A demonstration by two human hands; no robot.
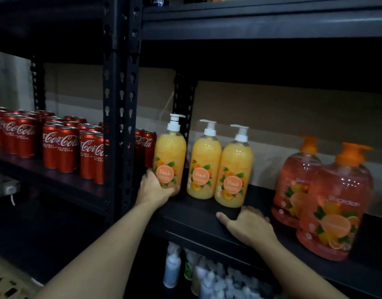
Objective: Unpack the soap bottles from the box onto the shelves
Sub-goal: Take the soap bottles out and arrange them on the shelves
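up close, the left hand (pixel 155 188) grips the base of a peach soap bottle (pixel 170 156), upright at the left end of the black shelf (pixel 196 214), just beside the slotted post (pixel 123 104). two more peach bottles (pixel 204 165) stand touching each other to its right. the right hand (pixel 248 225) rests loose on the shelf's front edge, holding nothing. two big orange pump bottles (pixel 334 208) stand further right; red cola cans (pixel 60 147) crowd the bay beyond the post.

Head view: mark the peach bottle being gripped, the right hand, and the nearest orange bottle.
gripped peach bottle (pixel 170 147): head view, yellow body above the label.
right hand (pixel 248 225): head view, back of the hand.
nearest orange bottle (pixel 334 221): head view, front label.
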